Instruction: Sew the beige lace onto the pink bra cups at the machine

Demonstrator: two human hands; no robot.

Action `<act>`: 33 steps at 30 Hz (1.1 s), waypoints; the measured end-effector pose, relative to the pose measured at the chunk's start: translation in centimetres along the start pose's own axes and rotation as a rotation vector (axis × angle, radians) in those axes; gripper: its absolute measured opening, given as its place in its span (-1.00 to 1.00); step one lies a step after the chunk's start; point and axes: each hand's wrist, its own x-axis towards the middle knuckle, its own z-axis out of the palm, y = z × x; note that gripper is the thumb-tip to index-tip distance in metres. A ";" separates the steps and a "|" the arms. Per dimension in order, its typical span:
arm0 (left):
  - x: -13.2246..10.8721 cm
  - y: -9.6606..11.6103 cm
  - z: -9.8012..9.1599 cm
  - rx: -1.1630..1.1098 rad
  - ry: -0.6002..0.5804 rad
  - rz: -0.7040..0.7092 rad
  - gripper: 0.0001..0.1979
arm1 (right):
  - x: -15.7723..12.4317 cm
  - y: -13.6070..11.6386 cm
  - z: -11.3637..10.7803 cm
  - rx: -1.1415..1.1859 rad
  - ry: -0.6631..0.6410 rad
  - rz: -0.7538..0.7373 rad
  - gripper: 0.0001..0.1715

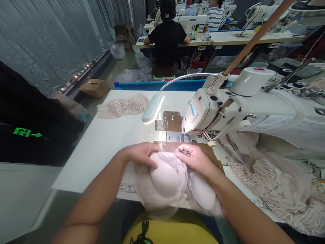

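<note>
A pale pink padded bra piece with lace lies at the near edge of the white sewing table, its two cups facing up. My left hand curls over the top of the left cup and grips it. My right hand pinches the lace at the middle, between the cups, and seems to hold a thin metal tool too small to name. Both hands sit just in front of the needle area of the white Juki sewing machine.
A gooseneck lamp shines over the needle plate. A lace bundle lies at the table's far left; more lace fabric heaps at the right. A person in black sits at another table behind. Cardboard boxes stand on the floor.
</note>
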 end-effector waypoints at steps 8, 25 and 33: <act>-1.4 0.9 -0.6 -0.055 0.194 0.091 -0.81 | -0.1 -0.2 0.6 0.128 -0.163 0.018 -0.63; 0.9 1.5 2.5 -0.288 0.154 0.011 -0.73 | 0.1 1.2 1.1 0.127 0.009 -0.169 -0.70; 0.7 2.1 2.9 -0.402 0.269 -0.006 -0.76 | 0.0 1.2 -0.1 0.228 -0.060 -0.092 -0.60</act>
